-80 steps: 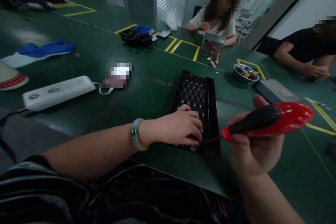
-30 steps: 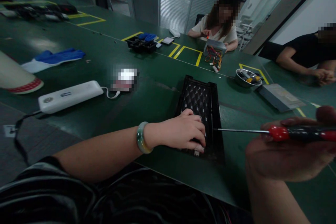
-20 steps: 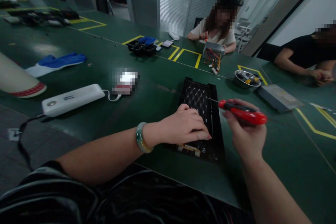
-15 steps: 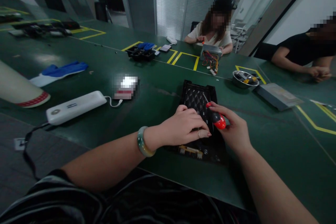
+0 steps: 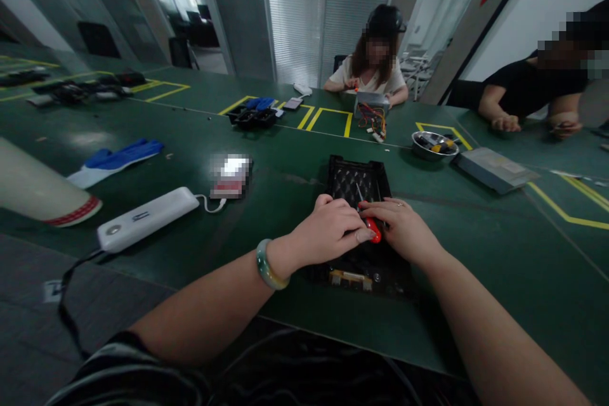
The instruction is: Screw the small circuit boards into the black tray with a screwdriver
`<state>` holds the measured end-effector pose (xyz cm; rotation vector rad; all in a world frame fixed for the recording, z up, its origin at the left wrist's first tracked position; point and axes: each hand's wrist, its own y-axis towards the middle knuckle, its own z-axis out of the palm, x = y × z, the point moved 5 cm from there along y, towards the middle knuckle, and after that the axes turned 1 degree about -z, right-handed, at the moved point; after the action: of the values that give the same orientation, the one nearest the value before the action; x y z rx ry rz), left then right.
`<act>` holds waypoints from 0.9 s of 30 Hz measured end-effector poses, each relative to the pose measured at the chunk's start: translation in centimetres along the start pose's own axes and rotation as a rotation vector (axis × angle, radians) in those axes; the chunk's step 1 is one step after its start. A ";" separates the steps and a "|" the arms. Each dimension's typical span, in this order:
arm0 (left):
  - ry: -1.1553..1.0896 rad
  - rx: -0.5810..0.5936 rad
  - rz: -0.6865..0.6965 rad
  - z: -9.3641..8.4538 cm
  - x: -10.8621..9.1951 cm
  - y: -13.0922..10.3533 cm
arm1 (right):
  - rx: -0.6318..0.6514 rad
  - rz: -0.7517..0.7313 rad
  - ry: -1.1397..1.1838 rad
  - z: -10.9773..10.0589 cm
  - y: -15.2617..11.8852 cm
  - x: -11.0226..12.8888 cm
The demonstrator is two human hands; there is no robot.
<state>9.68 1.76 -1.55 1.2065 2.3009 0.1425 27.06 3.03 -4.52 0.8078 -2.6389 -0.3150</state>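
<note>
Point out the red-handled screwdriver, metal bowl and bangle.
Red-handled screwdriver (image 5: 375, 232), head view: exposed red part of the handle.
Metal bowl (image 5: 431, 155), head view: near outer wall.
Bangle (image 5: 262, 263), head view: green part of the band.

open tabletop (image 5: 504, 260) right of hands (image 5: 328, 228), white device (image 5: 150, 221) blocking left

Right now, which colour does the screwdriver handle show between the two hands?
The screwdriver handle shows red, seen best in the head view.

My forearms (image 5: 204, 314) converge forward. My left hand (image 5: 326, 231) is palm-down, fingers (image 5: 349, 222) partly curled. My right hand (image 5: 406, 231) is positioned palm-down close opposite, fingers directed leftward.
</note>
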 end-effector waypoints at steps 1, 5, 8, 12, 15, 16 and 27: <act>-0.003 -0.015 -0.006 -0.1 0.2 0.0 | 0.015 -0.003 -0.004 0.2 0.0 0.0; -0.033 -0.137 -0.105 -0.7 1.8 0.2 | 0.051 0.003 -0.009 0.7 0.1 -0.3; -0.066 -0.264 -0.257 -1.1 3.8 0.2 | 0.049 0.017 0.005 0.8 0.2 -0.2; -0.062 -0.382 -0.397 -1.0 7.0 0.0 | -0.070 0.106 0.037 0.0 -0.2 -0.1; -0.075 -0.427 -0.519 -0.4 10.1 -0.2 | -0.246 0.277 0.055 -0.8 -1.1 -1.1; -0.086 -0.424 -0.558 -0.1 11.1 -0.3 | -0.293 0.348 0.058 -0.8 -1.5 -1.7; -0.134 -0.268 -0.661 2.4 15.4 -0.9 | -0.034 0.734 0.123 1.3 -3.3 -5.2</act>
<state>3.19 13.05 -10.19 0.2824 2.3408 0.1159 32.18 3.50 -8.10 -0.1757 -2.5887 -0.1002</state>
